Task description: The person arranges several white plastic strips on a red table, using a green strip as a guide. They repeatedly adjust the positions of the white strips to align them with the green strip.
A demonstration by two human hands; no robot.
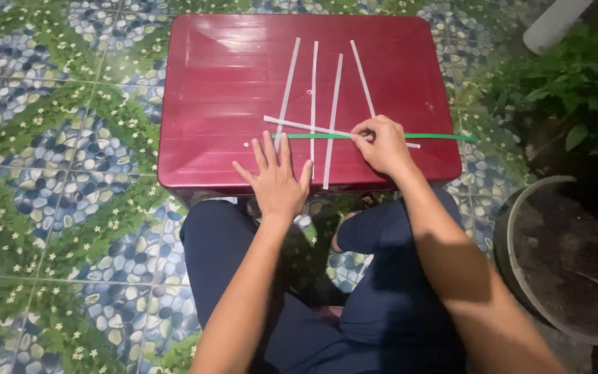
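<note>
A dark red plastic table (209, 83) stands in front of my knees. Several white strips (313, 76) lie lengthwise on it, side by side. One white strip (299, 125) and a green strip (437, 136) cross them sideways. My left hand (278, 180) lies flat with fingers spread on the lower ends of the white strips, near the table's front edge. My right hand (382, 144) pinches the green strip where it crosses the right-hand white strips.
The floor (57, 173) is tiled with a pebble and green flower pattern. A grey pot filled with soil (562, 256) stands at the right, with green plants (576, 90) behind it. My legs in dark trousers (230, 263) are below the table.
</note>
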